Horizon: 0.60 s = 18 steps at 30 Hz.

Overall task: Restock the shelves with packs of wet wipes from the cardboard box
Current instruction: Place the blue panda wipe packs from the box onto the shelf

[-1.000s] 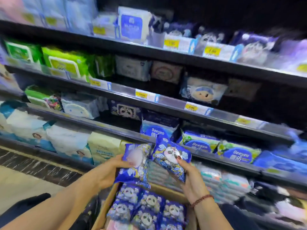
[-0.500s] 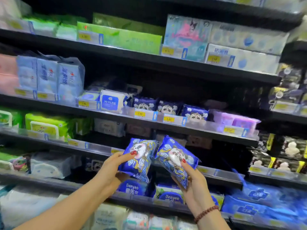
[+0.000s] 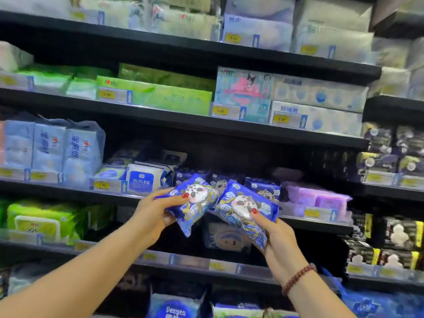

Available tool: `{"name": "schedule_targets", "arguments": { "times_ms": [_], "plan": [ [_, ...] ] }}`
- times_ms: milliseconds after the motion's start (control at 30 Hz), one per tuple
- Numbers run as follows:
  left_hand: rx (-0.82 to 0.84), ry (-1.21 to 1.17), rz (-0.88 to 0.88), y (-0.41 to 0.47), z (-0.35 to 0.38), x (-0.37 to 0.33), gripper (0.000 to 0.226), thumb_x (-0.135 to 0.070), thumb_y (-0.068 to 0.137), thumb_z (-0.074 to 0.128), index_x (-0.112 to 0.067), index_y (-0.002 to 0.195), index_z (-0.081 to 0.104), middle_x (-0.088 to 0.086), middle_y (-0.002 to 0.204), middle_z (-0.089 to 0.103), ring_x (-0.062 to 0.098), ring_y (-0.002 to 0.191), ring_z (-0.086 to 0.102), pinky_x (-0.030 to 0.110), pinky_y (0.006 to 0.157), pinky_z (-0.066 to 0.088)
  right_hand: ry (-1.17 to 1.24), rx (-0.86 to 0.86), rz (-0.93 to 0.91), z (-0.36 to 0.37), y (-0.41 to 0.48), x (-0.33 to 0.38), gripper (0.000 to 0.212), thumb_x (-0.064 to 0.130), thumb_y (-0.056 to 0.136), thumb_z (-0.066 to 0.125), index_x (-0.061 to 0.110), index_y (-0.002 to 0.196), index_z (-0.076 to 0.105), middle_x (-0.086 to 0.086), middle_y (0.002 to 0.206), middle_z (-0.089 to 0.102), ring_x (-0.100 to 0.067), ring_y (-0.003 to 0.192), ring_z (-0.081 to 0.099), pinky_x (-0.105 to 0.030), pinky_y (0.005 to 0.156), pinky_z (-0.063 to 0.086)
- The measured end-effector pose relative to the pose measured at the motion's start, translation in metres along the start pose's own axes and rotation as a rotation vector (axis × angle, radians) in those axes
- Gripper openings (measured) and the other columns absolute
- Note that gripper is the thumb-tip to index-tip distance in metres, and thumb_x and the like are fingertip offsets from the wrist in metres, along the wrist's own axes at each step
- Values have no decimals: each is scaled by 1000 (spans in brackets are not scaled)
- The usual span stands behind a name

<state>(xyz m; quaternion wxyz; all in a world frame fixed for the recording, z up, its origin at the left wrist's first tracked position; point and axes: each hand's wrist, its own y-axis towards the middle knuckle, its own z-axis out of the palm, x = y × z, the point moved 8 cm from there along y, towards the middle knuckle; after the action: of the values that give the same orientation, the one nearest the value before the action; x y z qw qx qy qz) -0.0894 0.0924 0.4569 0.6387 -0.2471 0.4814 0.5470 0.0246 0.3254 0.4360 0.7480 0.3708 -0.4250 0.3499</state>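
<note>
Shelved panda packs (image 3: 263, 188) partly hidden

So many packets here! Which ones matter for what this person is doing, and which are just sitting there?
In the job: left hand holding the left panda pack; right hand holding the right panda pack; matching shelved panda packs.

Just there: green tissue packs; purple packs; white 99.9% pack.

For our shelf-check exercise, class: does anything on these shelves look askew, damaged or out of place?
Nothing looks spilled or damaged. Behind the white blue-labelled pack, dark packs lie piled at angles. The left panda pack and right panda pack tilt only because the left hand and right hand hold them.
</note>
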Motion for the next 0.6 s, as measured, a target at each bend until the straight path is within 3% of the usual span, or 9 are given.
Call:
{"name": "schedule_targets", "arguments": {
  "times_ms": [67,167,367,500,600],
  "plan": [
    [-45,23,59,17,-7,-16,21,8,78,67,-7,92,62,15,84,72,24,69,71,33,62,60,-19,-4,-30,8,15,11,27,9,82,69,4,108,66,-12,100,75,-28,93,72,-41,83,55],
    [-93,86,141,45,-11,-38,24,7,79,68,-11,92,58,14,92,69,27,80,69,41,75,56,-84,-44,-81,18,46,26,29,8,80,72,3,108,67,-12,98,75,-30,92,72,-45,90,54],
    [-58,323,244,96,-3,-61,32,1,85,65,-17,106,48,9,104,60,19,84,65,31,58,56,-324,-143,-204,35,97,50,23,7,78,77,4,98,67,-14,96,74,-32,91,70,-47,86,57],
    [7,482,264,117,5,-59,41,2,87,63,-20,115,44,12,112,56,20,87,64,37,70,58,-533,-160,-263,39,126,56,20,10,76,79,11,91,66,-6,90,72,-24,86,69,-38,79,56],
    [58,616,270,128,11,-54,44,-2,86,65,-22,119,42,13,112,57,29,93,66,45,79,57,-691,-193,-250,36,144,50,24,16,74,80,12,91,64,-4,89,70,-21,84,67,-36,77,54]
  ]
}}
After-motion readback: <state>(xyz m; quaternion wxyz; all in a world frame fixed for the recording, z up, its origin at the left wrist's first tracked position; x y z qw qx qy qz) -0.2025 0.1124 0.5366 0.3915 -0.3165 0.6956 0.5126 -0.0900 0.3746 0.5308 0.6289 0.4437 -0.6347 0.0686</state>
